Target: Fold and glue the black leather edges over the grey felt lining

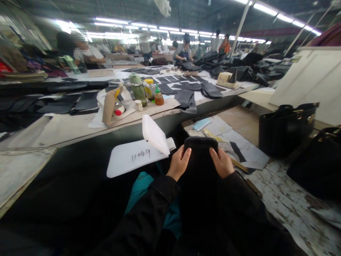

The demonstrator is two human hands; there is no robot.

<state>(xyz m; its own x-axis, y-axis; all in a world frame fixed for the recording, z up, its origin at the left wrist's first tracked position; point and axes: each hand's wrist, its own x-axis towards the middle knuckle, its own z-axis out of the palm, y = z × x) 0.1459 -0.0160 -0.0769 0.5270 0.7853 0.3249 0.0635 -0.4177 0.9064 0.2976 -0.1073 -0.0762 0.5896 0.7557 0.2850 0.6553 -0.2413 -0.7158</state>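
A black, round-cornered leather-like panel [201,156] is upright in front of me, its lower part lost in shadow against dark clothing. My left hand [179,163] grips its left edge near the top, thumb on the near face. On the opposite edge my right hand [222,163] holds it the same way. Just left of my left hand lies a white plastic board [125,160] with handwritten digits, and a second white flap [154,135] stands up at an angle from its end. The fingers behind the panel are hidden.
At my right, a worn table [282,177] bears paper, scraps and black handbags [287,128]. Across a dark gap, a long bench [71,129] carries a green bottle [138,90], a yellow-lidded jar [149,89], a glue bottle [159,96] and black cut pieces. Several people work farther back.
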